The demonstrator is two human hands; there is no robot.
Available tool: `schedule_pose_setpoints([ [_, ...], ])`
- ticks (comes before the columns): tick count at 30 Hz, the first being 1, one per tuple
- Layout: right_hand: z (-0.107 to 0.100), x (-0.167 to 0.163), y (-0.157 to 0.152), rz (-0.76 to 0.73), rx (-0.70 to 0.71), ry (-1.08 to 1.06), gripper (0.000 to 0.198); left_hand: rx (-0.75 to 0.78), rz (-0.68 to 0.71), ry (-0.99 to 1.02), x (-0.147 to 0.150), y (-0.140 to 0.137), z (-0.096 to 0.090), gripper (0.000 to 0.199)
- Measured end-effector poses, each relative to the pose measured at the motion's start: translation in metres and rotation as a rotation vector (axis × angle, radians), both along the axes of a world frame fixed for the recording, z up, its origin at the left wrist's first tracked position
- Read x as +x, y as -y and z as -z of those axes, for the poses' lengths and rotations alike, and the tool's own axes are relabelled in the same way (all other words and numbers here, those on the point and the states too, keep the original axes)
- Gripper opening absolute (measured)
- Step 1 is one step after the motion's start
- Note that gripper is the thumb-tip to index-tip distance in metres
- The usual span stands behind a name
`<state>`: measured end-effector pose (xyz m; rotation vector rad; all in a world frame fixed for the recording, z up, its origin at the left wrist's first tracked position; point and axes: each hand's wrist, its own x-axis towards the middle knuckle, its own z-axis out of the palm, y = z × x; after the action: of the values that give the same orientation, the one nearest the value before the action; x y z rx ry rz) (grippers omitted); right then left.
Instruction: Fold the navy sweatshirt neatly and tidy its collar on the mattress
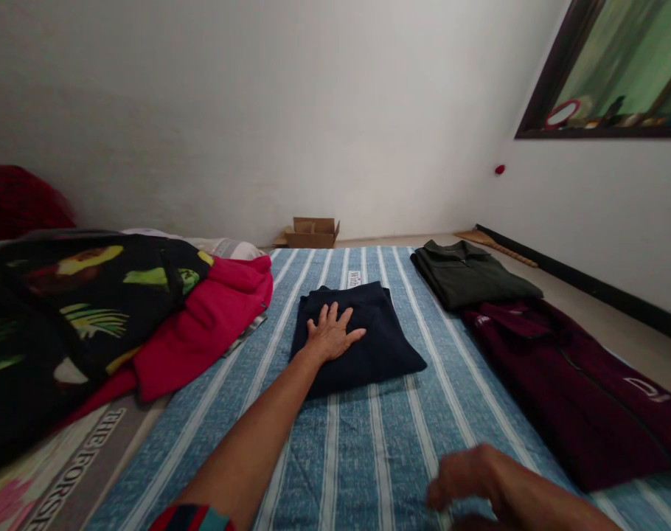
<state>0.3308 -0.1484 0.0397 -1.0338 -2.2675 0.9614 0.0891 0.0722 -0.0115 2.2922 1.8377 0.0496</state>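
My left hand lies flat on a folded navy blue garment, its fingers spread over the upper left part. The garment rests on a blue sheet with white stripes. Low on the right, my right hand is over the sheet, apart from the navy garment. Motion blurs its bent fingers, and the frame's bottom edge cuts part of it off. Nearest to it is a folded maroon zip garment with white lettering.
Behind the maroon garment lies a folded dark green collared garment. At left are a black patterned garment and a bright pink-red one. A cardboard box stands by the wall; a window is at upper right.
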Motion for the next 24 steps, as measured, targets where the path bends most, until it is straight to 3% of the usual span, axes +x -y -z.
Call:
schedule_pose_setpoints([
  [2,0.000,-0.013,-0.031,0.164,0.025,0.052,0.017,-0.002,-0.014,-0.018,0.000,-0.001,0.001,0.080],
  [5,0.012,-0.035,-0.076,0.409,0.246,0.197,0.027,0.006,-0.022,-0.034,0.000,-0.001,0.002,0.080],
  [9,0.035,-0.052,-0.113,0.536,0.346,0.229,0.022,0.015,-0.019,-0.028,-0.001,-0.001,0.004,0.081],
  [13,0.056,-0.052,-0.121,0.550,0.316,0.284,0.025,0.013,-0.026,-0.018,-0.001,-0.002,0.008,0.082],
  [17,0.080,-0.044,-0.124,0.591,0.237,0.083,0.017,0.004,-0.022,0.006,-0.001,-0.002,0.006,0.085],
  [21,0.091,-0.040,-0.125,0.593,0.210,-0.086,0.017,-0.057,-0.044,-0.013,0.005,-0.002,-0.011,0.086],
  [24,0.091,-0.042,-0.122,0.600,0.230,-0.131,0.018,0.008,-0.062,-0.013,0.021,0.000,-0.026,0.085],
])
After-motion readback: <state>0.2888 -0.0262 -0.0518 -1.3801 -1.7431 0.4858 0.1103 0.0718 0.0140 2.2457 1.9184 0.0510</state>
